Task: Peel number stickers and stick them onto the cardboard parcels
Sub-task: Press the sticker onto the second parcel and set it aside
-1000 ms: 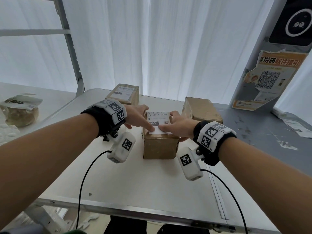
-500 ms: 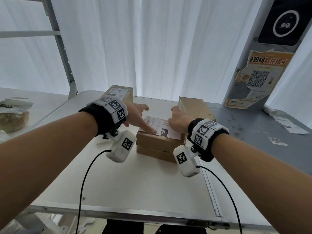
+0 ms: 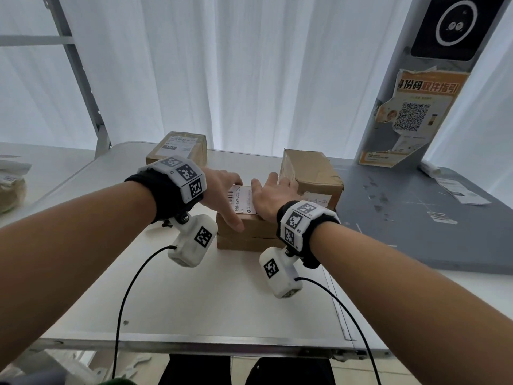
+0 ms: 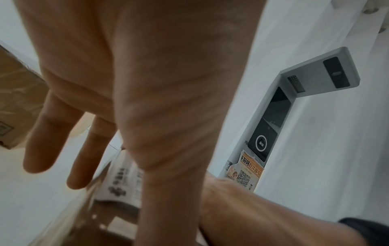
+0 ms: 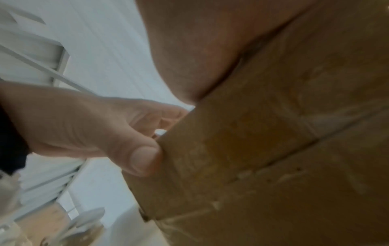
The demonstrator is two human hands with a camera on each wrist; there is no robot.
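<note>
A flat brown cardboard parcel (image 3: pixel 245 234) lies mid-table, with a white printed label (image 3: pixel 241 200) on its top. My left hand (image 3: pixel 222 187) rests at its left edge, fingers straight and spread, thumb lying down over the front face. The left wrist view shows those fingers (image 4: pixel 48 136) hanging past the parcel (image 4: pixel 84 216), holding nothing. My right hand (image 3: pixel 270 194) lies flat on the parcel's top right, covering part of the label. In the right wrist view my palm (image 5: pixel 200 41) sits on the cardboard (image 5: pixel 273 149) and the left thumb (image 5: pixel 139 158) presses its edge. No loose sticker shows.
A labelled parcel (image 3: pixel 177 147) stands at the back left and a plain one (image 3: pixel 311 173) at the back right, close behind my right hand. A grey mat (image 3: pixel 416 218) covers the right side. A grey post with an orange poster (image 3: pixel 410 115) rises behind it. The table's front edge (image 3: pixel 194 345) is near.
The middle parcel went from standing tall to lying flat and turned, so its label now runs lengthwise. Both hands moved from pressing the label to resting at the parcel's left and right.
</note>
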